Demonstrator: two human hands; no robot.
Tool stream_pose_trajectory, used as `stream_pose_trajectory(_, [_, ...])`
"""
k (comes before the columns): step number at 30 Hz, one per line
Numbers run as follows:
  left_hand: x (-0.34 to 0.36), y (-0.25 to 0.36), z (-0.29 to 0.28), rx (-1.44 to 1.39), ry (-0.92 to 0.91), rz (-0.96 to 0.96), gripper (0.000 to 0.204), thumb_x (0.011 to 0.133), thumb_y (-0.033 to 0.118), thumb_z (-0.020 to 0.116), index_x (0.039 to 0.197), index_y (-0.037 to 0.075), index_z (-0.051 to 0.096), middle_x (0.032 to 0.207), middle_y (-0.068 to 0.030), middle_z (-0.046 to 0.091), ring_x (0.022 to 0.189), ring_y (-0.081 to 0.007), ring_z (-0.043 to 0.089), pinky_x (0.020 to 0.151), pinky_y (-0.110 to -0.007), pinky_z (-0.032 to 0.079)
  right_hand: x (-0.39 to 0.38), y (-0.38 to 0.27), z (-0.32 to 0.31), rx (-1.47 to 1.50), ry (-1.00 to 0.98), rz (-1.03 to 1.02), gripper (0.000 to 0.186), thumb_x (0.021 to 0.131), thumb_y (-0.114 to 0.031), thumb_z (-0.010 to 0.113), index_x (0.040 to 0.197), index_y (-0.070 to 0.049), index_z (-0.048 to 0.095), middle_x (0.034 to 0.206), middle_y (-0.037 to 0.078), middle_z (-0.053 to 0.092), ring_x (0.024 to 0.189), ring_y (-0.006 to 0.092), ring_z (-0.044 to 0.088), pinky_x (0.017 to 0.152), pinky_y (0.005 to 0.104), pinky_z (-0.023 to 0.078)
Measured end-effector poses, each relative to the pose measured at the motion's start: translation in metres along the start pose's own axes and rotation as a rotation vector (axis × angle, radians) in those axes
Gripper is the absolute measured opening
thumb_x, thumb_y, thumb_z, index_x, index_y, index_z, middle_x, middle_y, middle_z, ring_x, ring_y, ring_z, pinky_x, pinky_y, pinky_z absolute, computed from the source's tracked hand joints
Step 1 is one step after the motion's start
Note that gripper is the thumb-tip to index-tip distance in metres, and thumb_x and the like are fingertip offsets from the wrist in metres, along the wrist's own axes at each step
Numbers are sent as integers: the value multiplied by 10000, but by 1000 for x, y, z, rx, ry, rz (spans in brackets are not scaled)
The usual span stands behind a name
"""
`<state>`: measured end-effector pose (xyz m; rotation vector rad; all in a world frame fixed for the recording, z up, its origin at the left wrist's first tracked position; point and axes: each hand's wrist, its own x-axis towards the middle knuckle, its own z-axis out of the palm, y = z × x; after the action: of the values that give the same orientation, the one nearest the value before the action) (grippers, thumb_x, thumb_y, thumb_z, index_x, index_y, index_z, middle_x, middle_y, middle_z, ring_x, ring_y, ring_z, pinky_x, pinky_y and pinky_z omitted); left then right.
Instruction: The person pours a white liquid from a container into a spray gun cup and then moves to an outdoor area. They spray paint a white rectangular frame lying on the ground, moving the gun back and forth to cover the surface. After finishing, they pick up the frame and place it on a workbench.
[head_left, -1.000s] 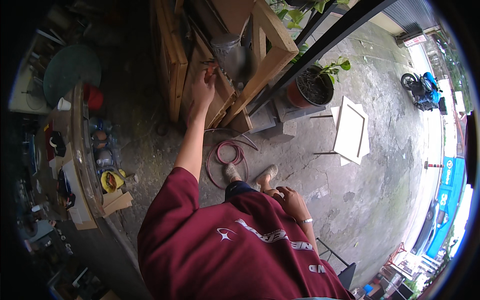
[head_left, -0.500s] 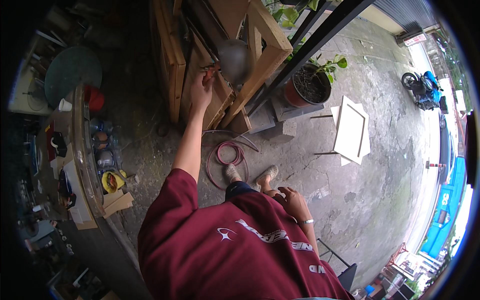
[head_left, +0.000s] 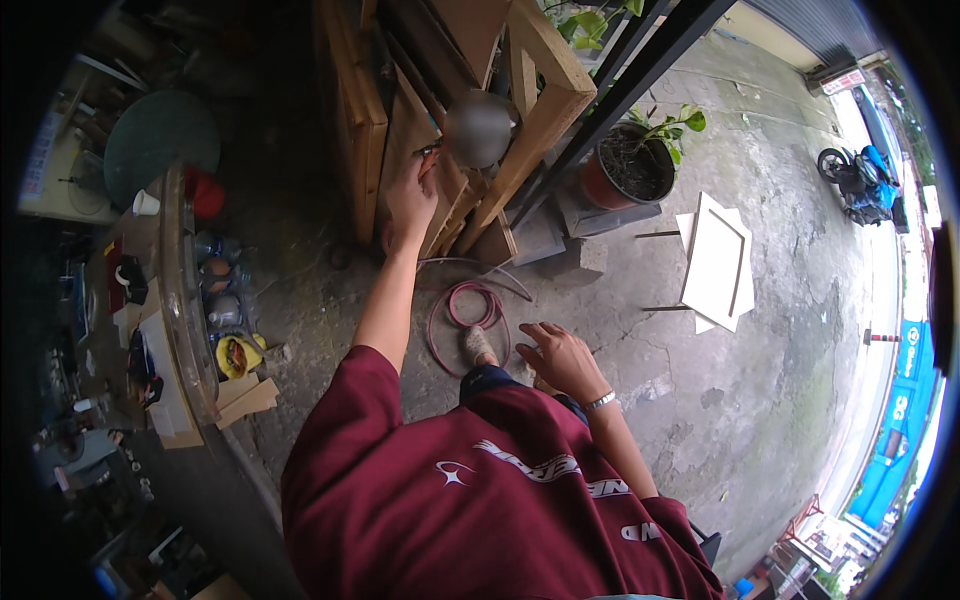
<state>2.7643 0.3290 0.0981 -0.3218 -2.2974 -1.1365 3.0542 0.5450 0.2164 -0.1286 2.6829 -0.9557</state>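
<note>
My left hand (head_left: 411, 205) reaches forward, its fingers closed on a small orange-and-dark handled tool (head_left: 428, 160). The tool's exact kind is too small to make out. It is held in front of several wooden boards (head_left: 405, 130) and a light wooden frame (head_left: 535, 130) that stand together. A grey round patch (head_left: 480, 130) beside the tool is blurred. My right hand (head_left: 565, 362), with a metal-banded watch (head_left: 600, 401) on the wrist, is in front of my body, empty, with its fingers apart.
A coiled red hose (head_left: 455, 288) lies on the concrete floor near my feet. To the right stand a potted plant (head_left: 635, 170), concrete blocks (head_left: 580, 262) and white panels (head_left: 712, 262). A cluttered workbench (head_left: 185, 300) runs along the left. A motorcycle (head_left: 858, 185) is parked far right.
My right hand has risen forward from beside my leg and its fingers have spread. The left hand keeps hold of the tool near the boards. My view has shifted slightly.
</note>
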Motion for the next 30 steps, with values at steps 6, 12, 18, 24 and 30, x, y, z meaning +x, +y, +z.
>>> stream_pose_trajectory(6, [-7, 15, 8, 124, 43, -46, 217, 889, 128, 676, 1099, 90, 633, 976, -146, 693, 862, -390, 685, 679, -474, 551, -18, 3, 15, 2, -54, 27, 341, 935, -303, 660, 1133, -26, 658, 1078, 197, 695, 1034, 382, 656, 882, 455, 530])
stream_pose_trajectory(12, [-16, 41, 16, 259, 37, -187, 192, 885, 135, 692, 1060, 96, 623, 963, -134, 694, 836, -378, 694, 651, -480, 543, -55, 29, 27, 25, -41, 89, 343, 923, -298, 667, 1149, -40, 666, 1076, 188, 697, 1014, 375, 666, 877, 445, 537])
stream_pose_trajectory(18, [-17, 64, 37, 301, 147, -249, 144, 902, 147, 684, 1028, 118, 620, 932, -118, 688, 761, -374, 696, 617, -477, 547, -68, 33, 24, 31, 2, 166, 277, 939, -289, 645, 1120, -83, 685, 1101, 138, 705, 1014, 361, 666, 873, 439, 544])
stream_pose_trajectory(24, [-14, 72, 67, 323, 127, -200, 141, 912, 135, 663, 1041, 115, 609, 977, -108, 676, 737, -372, 697, 585, -462, 564, -66, 34, 20, -2, -66, 163, 349, 925, -306, 668, 1158, -46, 667, 1072, 176, 698, 1001, 376, 669, 856, 451, 547])
stream_pose_trajectory(30, [-27, 55, 61, 205, 89, -195, 242, 927, 161, 654, 1153, 106, 585, 1035, -147, 656, 836, -384, 698, 664, -479, 570, -70, 40, 22, 37, -28, 114, 358, 918, -317, 677, 1155, -49, 666, 1084, 177, 699, 1017, 377, 666, 867, 454, 545])
